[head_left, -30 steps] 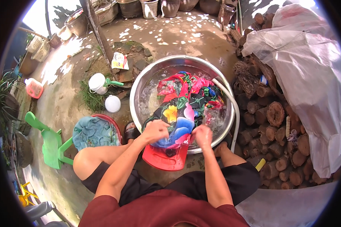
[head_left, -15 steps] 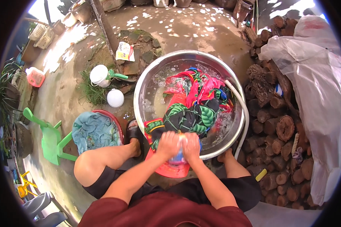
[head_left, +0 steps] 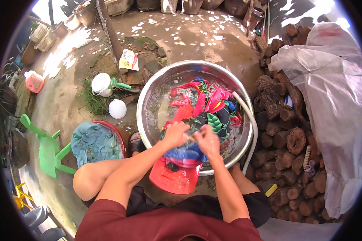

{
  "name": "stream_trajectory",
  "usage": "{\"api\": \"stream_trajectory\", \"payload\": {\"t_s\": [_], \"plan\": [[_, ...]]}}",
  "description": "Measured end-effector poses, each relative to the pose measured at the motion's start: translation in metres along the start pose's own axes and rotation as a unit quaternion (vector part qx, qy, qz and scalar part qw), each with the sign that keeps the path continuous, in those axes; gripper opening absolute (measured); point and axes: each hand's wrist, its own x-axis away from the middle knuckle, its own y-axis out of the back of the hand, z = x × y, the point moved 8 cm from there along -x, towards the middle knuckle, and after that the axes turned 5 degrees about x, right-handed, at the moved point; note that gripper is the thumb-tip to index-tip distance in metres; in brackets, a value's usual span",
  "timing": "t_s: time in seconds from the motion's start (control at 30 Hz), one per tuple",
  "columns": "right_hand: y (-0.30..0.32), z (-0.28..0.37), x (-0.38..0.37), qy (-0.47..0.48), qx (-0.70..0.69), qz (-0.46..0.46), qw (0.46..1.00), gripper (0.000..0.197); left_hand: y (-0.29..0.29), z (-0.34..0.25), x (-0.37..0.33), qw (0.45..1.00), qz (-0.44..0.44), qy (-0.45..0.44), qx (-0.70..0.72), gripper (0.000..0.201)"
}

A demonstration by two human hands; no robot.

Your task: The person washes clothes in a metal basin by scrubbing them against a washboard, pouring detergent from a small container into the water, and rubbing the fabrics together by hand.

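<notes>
A wide metal basin [head_left: 147, 84] of sudsy water stands in front of me. Over its near rim leans a red plastic board [head_left: 174, 179], its lower end outside the basin. Wet patterned cloth [head_left: 214, 122], black with green leaves, with pink and red parts, lies in the water and up the board. My left hand [head_left: 175, 134] is closed on the bunched cloth at the near rim. My right hand [head_left: 208, 140] grips the same bunch just right of it, slightly blurred. A blue part of the cloth hangs below both hands over the board.
A pale hose [head_left: 251, 120] runs over the basin's right rim. Stacked logs [head_left: 295, 140] and a plastic sheet [head_left: 326, 88] stand on the right. Left are a red tub [head_left: 118, 136] with blue cloth, a green chair [head_left: 48, 152], a white bucket [head_left: 101, 84] and a lid [head_left: 117, 109].
Both hands have moved up the board toward the basin and slightly apart. The bunched cloth has spread, showing more blue below them. The whole view has shifted a little.
</notes>
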Motion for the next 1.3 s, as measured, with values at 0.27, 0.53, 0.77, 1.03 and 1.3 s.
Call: {"api": "stream_trajectory", "payload": {"t_s": [0.27, 0.53, 0.77, 1.03, 1.3], "plan": [[-0.003, 0.028, 0.076, 0.317, 0.028, -0.078, 0.945, 0.028, 0.000, -0.090, 0.142, 0.942, -0.083, -0.325, -0.012, 0.028], [-0.045, -0.047, -0.034, 0.037, 0.201, -0.028, 0.978, 0.025, -0.023, -0.008, -0.049, 0.987, -0.120, -0.023, 0.104, 0.023], [-0.043, -0.028, -0.017, 0.193, 0.209, 0.038, 0.958, 0.025, -0.019, -0.017, -0.026, 0.994, 0.090, 0.039, -0.039, 0.037], [-0.051, -0.006, 0.081, 0.210, 0.142, -0.010, 0.967, 0.029, -0.007, -0.049, 0.089, 0.956, -0.145, -0.254, 0.028, 0.039], [-0.047, -0.016, -0.059, 0.080, 0.163, -0.065, 0.981, 0.030, -0.004, 0.010, -0.052, 0.975, -0.180, 0.013, -0.128, 0.034]]}}
